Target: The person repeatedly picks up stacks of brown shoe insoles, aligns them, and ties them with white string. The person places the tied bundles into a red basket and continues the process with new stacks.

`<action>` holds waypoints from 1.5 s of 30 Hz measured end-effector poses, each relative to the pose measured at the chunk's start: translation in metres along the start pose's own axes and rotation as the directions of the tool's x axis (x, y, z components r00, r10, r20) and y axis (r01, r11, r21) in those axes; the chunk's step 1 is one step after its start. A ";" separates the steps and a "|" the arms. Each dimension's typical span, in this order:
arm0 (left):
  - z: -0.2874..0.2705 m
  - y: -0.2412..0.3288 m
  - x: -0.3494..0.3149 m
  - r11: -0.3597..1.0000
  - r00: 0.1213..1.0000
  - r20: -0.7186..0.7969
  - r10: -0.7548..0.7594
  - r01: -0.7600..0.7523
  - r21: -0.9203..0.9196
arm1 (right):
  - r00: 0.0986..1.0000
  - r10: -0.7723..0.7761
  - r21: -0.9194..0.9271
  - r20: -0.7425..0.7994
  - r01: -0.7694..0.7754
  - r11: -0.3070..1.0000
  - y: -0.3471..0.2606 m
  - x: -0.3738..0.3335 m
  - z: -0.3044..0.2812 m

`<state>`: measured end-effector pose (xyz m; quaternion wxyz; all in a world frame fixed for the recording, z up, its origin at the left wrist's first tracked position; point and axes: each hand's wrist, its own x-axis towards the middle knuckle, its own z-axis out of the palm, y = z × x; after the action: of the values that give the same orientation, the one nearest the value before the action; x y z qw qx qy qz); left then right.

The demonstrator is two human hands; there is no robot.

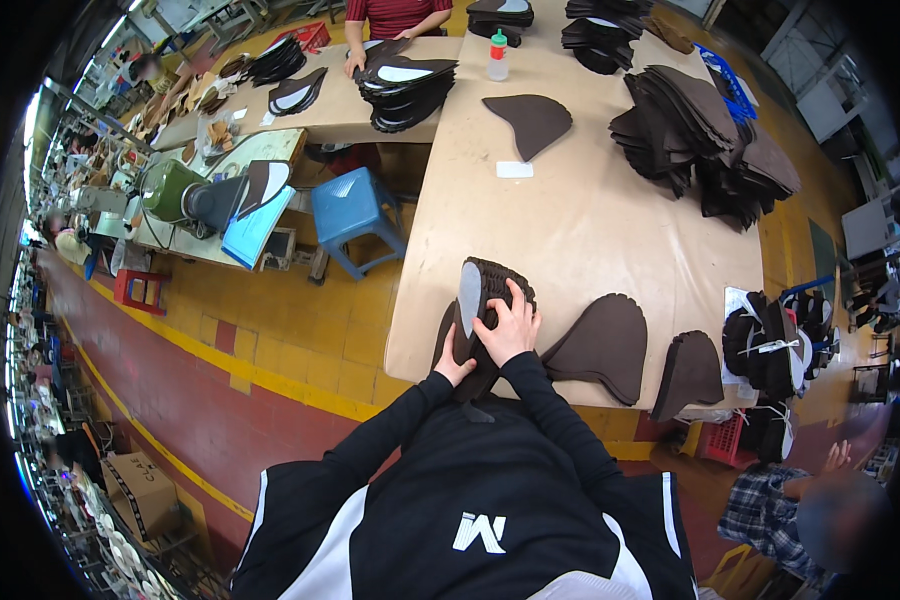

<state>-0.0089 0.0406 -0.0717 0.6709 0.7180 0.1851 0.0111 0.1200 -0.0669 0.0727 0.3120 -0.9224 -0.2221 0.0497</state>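
At the near edge of the table I hold a stack of dark brown cut shoe pieces (490, 277) on edge, tilted up. A pale grey oval patch shows on its left face. My left hand (454, 362) grips the low left side, thumb up against the pieces; its other fingers are partly hidden. My right hand (511, 326) is closed round the right side, fingers over the scalloped edges. Just right of it lies a flat pile of brown curved pieces (602, 345). A smaller brown pile (688, 372) sits farther right, overhanging the table edge.
Tall brown stacks (675, 125) stand at the table's far right, near a bottle (498, 58) and one loose piece (532, 122). Tied bundles (767, 345) lie right. A blue stool (355, 218) stands left. Across the table, a person in red (395, 15) handles another stack (402, 90).
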 end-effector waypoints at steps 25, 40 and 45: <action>0.027 0.099 -0.026 0.922 0.887 0.393 -0.243 0.086 0.377 | 0.960 0.219 0.557 0.172 -0.278 0.783 0.041 -0.020 -0.057; 0.089 0.170 -0.032 0.987 0.936 0.326 -0.135 0.154 -0.033 | 0.884 0.296 0.623 0.361 -0.465 0.629 0.149 -0.142 -0.187; 0.149 0.186 0.016 0.976 0.943 0.267 -0.200 0.169 0.135 | 0.871 0.430 0.746 0.236 -0.446 0.495 0.205 -0.141 -0.187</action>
<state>0.0921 -0.1040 0.0896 0.6477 0.7278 0.1553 -0.1632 0.1143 -0.3773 0.0936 0.6556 -0.7177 0.0605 0.2268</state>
